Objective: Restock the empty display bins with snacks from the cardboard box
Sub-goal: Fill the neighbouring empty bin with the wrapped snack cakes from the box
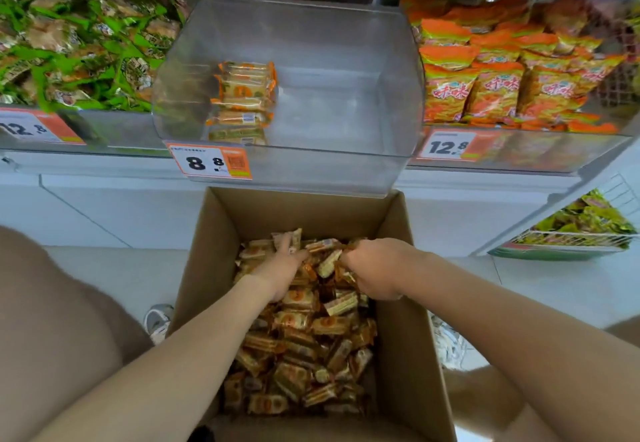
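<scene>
An open cardboard box (pixel 408 355) stands on the floor below me, holding several small orange-and-gold wrapped snack packets (pixel 301 348). My left hand (pixel 280 270) is pressed down into the pile at the box's far end, fingers closed around packets. My right hand (pixel 372 270) sits beside it, clenched on a bunch of packets. Above the box, the clear plastic display bin (pixel 346 71) holds a short stack of the same packets (pixel 244 95) at its left side; the remainder of the bin is bare. An 8.8 price tag (pixel 209 161) hangs on its front.
The left bin (pixel 69 46) is full of green-wrapped snacks, the right bin (pixel 512 71) of orange bags. A wire basket (pixel 575 233) with yellow-green packets hangs low on the right. My knees flank the box; a white shoe (pixel 157 322) shows at left.
</scene>
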Tool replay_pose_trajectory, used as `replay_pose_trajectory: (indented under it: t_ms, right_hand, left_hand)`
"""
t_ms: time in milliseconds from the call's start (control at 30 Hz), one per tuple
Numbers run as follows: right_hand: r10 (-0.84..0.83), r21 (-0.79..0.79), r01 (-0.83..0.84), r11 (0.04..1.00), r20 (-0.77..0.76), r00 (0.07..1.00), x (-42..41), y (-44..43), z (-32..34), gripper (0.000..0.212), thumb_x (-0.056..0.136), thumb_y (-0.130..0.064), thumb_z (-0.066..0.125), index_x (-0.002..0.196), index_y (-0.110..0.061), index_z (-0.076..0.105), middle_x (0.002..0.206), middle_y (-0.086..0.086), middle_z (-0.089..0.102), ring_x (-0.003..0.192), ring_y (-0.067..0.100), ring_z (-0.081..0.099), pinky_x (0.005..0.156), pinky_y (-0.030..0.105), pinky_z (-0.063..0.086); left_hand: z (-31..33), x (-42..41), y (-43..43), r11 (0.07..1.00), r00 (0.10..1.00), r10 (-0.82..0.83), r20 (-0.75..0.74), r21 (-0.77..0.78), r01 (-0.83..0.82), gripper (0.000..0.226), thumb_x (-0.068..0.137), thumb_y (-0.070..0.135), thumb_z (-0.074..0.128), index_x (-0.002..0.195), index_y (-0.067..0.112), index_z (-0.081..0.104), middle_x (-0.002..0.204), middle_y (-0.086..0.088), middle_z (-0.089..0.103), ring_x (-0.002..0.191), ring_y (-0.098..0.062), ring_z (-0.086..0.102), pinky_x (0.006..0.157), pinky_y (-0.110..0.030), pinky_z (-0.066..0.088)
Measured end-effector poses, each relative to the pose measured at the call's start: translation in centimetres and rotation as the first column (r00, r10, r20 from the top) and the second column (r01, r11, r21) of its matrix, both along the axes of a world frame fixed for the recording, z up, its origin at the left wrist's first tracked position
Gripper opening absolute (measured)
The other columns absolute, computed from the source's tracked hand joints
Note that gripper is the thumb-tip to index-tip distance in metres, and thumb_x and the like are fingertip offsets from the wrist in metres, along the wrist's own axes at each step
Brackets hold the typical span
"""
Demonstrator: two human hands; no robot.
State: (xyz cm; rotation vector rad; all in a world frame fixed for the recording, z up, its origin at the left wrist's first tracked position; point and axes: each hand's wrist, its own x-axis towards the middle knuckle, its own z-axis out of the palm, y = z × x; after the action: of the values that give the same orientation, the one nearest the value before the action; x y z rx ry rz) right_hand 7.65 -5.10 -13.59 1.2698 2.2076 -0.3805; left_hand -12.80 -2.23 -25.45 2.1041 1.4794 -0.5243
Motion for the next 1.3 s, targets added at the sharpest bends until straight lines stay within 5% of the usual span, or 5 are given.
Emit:
replay_pose_trajectory:
  t_ms: [300,633,900,1100,1300]
  right_hand:
    - [0.051,-0.066,-0.047,0.997,0.059,0.997,-0.5,0.0,-0.6,0.023,0.101,-0.011,0.048,0.122,-0.017,0.056,0.093,-0.002,0.046,0.080,0.023,0.051,0.066,0.036,0.046]
    - [-0.146,0.079,0.167,0.983,-0.221,0.964,0.9,0.6,4.7,0.032,0.106,-0.035,0.054,0.130,-0.014,0.056,0.112,0.010,0.066,0.099,0.029,0.064,0.084,0.044,0.054]
    - [-0.219,-0.031,0.242,0.970,-0.547,0.808,4.5,-1.6,11.7,0.078,0.088,-0.042,0.082,0.152,-0.020,0.043,0.120,-0.005,0.063,0.103,0.014,0.063,0.086,0.026,0.048]
    - [-0.350,-0.176,0.442,0.879,-0.869,0.349,10.6,-2.0,16.5,0.043,0.093,-0.031,0.080,0.129,-0.020,0.059,0.086,-0.011,0.073,0.080,0.007,0.069,0.073,0.028,0.055]
    - [-0.278,-0.095,0.694,0.714,-0.948,0.157,19.7,-1.5,18.8,0.040,0.099,-0.039,0.070,0.137,-0.039,0.054,0.067,-0.007,0.047,0.064,0.012,0.053,0.066,0.027,0.045]
  left_hand:
    - [-3.7,-0.6,0.2,0.951,0.923,0.164,0.347,0.193,-0.242,0.040,0.090,0.011,0.077,0.120,0.023,0.053,0.141,-0.001,0.032,0.119,-0.030,0.053,0.099,-0.039,0.047]
    - [4.9,-0.6,-1.5,0.716,0.239,0.631,0.738,-0.435,-0.546,0.039,0.088,0.019,0.082,0.123,0.021,0.064,0.116,-0.007,0.076,0.104,-0.022,0.075,0.097,-0.050,0.060]
    - [17.0,1.8,-3.5,0.979,0.476,0.097,0.874,0.001,-0.203,0.036,0.087,0.028,0.085,0.121,0.031,0.073,0.115,0.013,0.076,0.111,-0.009,0.070,0.100,-0.031,0.054]
    - [24.3,8.7,-2.8,0.912,0.270,-0.044,0.962,0.149,-0.383,0.025,0.095,0.028,0.075,0.119,0.027,0.066,0.112,0.015,0.072,0.098,-0.010,0.072,0.083,-0.030,0.059]
    - [26.8,16.8,-0.4,0.776,0.477,-0.277,0.834,0.487,-0.401,0.025,0.103,0.022,0.059,0.127,0.026,0.053,0.119,0.012,0.055,0.100,-0.004,0.058,0.083,-0.023,0.050]
